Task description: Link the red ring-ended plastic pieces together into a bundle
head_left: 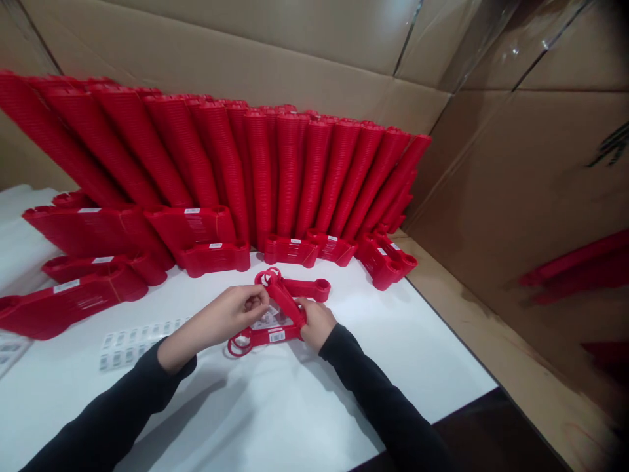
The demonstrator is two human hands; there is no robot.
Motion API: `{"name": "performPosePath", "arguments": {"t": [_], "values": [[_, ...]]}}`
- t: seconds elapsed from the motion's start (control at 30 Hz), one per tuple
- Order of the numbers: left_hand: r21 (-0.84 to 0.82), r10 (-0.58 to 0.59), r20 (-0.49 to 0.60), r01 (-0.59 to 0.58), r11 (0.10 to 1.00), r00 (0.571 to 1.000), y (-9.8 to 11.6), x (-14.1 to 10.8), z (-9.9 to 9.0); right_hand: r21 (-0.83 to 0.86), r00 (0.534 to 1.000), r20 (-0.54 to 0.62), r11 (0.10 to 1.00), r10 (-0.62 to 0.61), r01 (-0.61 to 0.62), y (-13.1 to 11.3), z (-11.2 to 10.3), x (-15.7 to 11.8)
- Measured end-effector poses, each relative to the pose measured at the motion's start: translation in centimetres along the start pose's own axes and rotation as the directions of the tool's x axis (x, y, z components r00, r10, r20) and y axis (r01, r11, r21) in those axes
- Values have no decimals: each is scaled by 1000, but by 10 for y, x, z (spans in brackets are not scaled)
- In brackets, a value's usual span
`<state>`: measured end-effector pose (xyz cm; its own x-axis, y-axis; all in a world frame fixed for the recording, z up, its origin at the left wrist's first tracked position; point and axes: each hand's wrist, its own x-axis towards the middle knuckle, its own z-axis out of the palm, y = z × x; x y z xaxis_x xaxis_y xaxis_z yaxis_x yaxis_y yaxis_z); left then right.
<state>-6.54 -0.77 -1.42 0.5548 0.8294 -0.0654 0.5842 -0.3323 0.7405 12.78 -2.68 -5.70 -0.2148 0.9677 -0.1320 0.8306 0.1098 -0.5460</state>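
Note:
My left hand (230,313) and my right hand (314,322) meet over the white table (275,406). Both grip a flat red plastic piece (282,298) that tilts up between them, its ringed end near my left fingers. A second red piece (260,337) with a white barcode label lies flat under my hands. A third red piece (307,287) lies just behind them. A small sheet of white labels (268,320) shows between my hands.
Tall leaning stacks of red pieces (221,164) fill the back of the table, with shorter labelled stacks (98,229) at left and right. A strip of barcode stickers (132,341) lies at left. Cardboard walls (515,196) enclose the back and right. The table edge runs along the right.

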Motion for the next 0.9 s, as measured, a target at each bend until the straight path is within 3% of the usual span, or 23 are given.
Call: {"name": "performPosePath", "arguments": {"t": [0.13, 0.4, 0.57, 0.9], "values": [[-175, -54, -22, 49, 983, 998, 8, 5, 8, -10, 1000, 5, 1000, -2, 2, -4, -1, -2], [-205, -85, -23, 78, 976, 996, 7, 10, 18, -23, 1000, 23, 1000, -10, 10, -7, -3, -3], [-108, -76, -79, 67, 992, 994, 5, 11, 22, -17, 1000, 28, 1000, -12, 12, -8, -3, -5], [282, -28, -202, 85, 956, 979, 13, 5, 30, -2, 999, 19, 999, -41, 41, -12, -4, -7]]}}
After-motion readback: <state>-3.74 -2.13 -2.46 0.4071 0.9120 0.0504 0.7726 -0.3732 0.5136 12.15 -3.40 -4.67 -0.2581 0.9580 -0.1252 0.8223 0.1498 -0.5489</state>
